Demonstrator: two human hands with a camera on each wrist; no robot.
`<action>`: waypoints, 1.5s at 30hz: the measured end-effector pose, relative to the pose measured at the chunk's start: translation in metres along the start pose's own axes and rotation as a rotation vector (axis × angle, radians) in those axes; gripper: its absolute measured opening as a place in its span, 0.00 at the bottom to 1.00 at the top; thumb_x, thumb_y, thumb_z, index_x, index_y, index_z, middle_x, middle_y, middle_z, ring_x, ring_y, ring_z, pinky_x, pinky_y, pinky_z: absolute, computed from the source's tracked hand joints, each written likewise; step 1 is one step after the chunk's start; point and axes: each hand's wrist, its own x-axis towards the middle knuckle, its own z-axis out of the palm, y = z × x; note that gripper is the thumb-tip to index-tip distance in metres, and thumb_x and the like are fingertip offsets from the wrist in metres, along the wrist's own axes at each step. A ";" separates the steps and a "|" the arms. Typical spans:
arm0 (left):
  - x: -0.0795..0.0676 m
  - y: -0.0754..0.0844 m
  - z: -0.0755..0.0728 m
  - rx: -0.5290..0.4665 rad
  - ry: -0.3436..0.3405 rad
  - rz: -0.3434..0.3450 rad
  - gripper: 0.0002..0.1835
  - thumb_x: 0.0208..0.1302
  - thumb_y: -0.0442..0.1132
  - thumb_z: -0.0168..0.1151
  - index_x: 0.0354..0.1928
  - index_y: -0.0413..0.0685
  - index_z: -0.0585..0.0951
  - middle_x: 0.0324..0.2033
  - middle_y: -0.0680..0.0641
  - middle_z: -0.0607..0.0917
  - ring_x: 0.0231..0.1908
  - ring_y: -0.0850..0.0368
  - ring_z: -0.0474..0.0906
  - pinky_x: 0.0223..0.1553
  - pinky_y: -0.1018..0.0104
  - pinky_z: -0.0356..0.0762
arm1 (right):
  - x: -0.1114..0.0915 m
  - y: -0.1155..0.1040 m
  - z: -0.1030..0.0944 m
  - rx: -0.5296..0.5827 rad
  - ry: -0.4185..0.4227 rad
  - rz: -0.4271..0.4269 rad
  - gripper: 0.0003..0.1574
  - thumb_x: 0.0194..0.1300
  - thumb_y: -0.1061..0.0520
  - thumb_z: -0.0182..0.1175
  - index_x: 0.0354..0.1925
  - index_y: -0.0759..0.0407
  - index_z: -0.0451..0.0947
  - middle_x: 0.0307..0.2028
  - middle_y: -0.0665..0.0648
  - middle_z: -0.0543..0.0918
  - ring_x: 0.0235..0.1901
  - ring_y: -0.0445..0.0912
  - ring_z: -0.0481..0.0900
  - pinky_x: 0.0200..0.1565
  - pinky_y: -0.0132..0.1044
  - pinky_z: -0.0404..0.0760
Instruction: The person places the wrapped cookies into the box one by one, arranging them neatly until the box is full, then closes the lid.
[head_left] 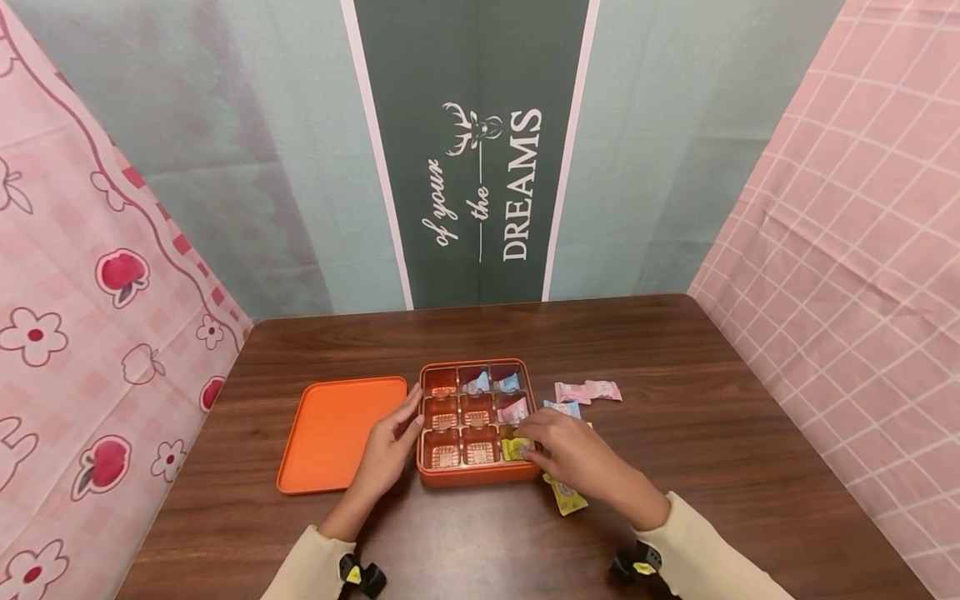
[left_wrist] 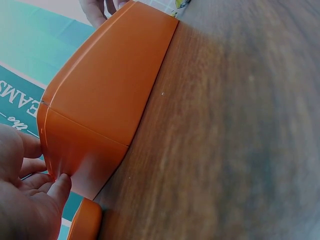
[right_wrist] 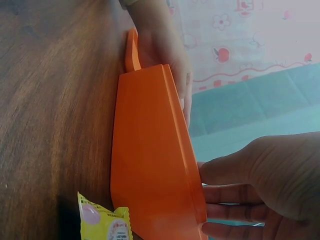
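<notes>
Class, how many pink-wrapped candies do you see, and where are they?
3: one pink-wrapped candy in the orange box, middle row, far right; a second and third on the table, right of it. The right hand may hide more.

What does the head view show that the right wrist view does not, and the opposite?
Only the head view shows the nine compartments of the square orange plastic box, the small blue packets, small pink packets and the dark green fabric panel with white lettering.

Only the right wrist view shows the underside of the right grip.

Both show the box's outside, the left grip, a small yellow packet, the flat orange lid (just its edge in the wrist view), the brown wooden table and the pink cloth printed with apples.
</notes>
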 end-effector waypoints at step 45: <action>0.004 -0.027 0.007 0.005 0.036 0.031 0.24 0.72 0.24 0.56 0.68 0.27 0.70 0.70 0.34 0.69 0.72 0.40 0.62 0.69 0.52 0.58 | -0.006 0.061 -0.013 0.057 0.172 0.235 0.17 0.59 0.59 0.75 0.48 0.60 0.88 0.47 0.59 0.89 0.44 0.53 0.87 0.49 0.60 0.80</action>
